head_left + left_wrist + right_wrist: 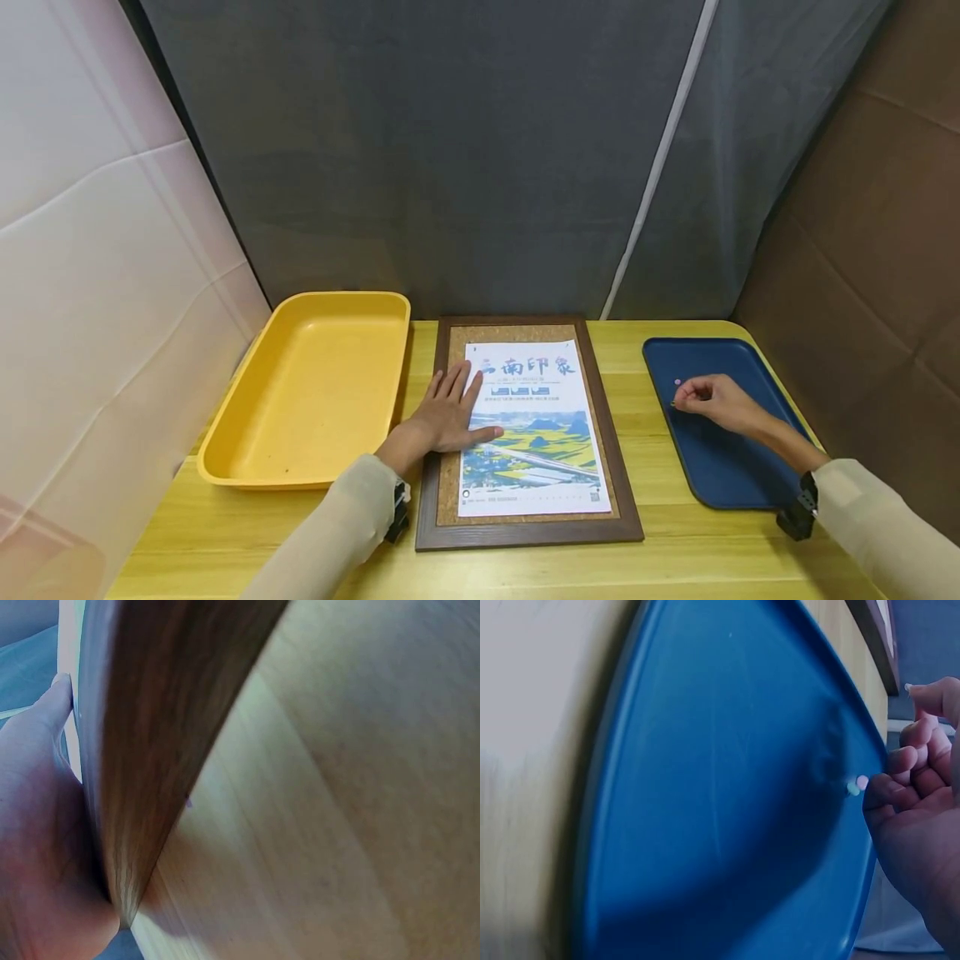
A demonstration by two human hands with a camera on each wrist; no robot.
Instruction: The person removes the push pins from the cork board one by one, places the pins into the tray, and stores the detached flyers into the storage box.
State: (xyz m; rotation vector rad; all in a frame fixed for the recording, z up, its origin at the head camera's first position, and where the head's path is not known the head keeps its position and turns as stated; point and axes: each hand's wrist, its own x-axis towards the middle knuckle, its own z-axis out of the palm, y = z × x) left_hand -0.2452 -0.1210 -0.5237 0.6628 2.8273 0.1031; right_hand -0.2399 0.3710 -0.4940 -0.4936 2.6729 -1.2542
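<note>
A person's left hand [446, 417] lies with its fingers spread flat across the left side of a printed poster sheet [525, 467]. The sheet rests on a cork board [622, 512] with a dark brown wooden frame. Over a dark blue tray [738, 483], the right hand [720, 400] has its fingers curled and thumb and fingertip brought together. A tiny pin [672, 403] shows at those fingertips; its shape is hard to make out. Beside the hand, in the right wrist view, a small pink piece [862, 782] and a pale green piece [853, 788] lie in the tray.
A large yellow tray [322, 400] stands left of the board. All of these sit on a yellow wood-grain table [675, 550]. A grey curtain [420, 167] closes off the back, with a pale cloth at left and a brown one at right.
</note>
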